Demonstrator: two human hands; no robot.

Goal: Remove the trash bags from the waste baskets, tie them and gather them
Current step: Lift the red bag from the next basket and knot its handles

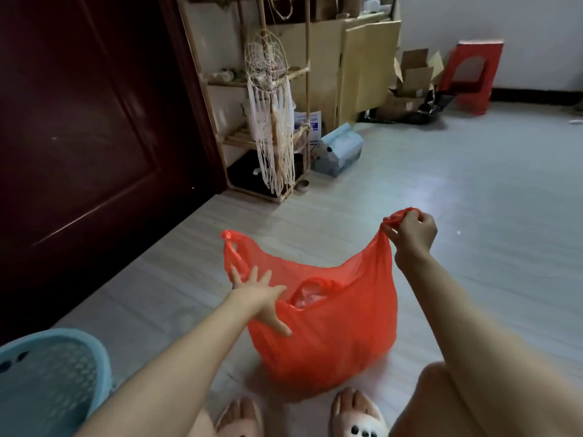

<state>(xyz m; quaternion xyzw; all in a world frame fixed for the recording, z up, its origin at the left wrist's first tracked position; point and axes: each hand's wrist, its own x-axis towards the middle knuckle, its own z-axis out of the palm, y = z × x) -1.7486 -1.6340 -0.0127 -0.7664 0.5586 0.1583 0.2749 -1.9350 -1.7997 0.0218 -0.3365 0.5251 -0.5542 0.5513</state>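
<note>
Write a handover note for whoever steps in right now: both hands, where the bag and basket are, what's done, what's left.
Right hand: pinching the right handle of the red trash bag, pulled up taut.
Left hand: fingers spread, against the bag's left rim, gripping nothing; the left handle stands free.
Bag sits on the floor, open, trash inside. Blue waste basket at lower left, apart from it.
Done: bag out of the basket.
Left: take the left handle, tie, gather.

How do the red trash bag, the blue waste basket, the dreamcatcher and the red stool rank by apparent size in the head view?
1. red trash bag
2. blue waste basket, cut off by the frame and nearest, so unsure
3. dreamcatcher
4. red stool, farthest away
</note>
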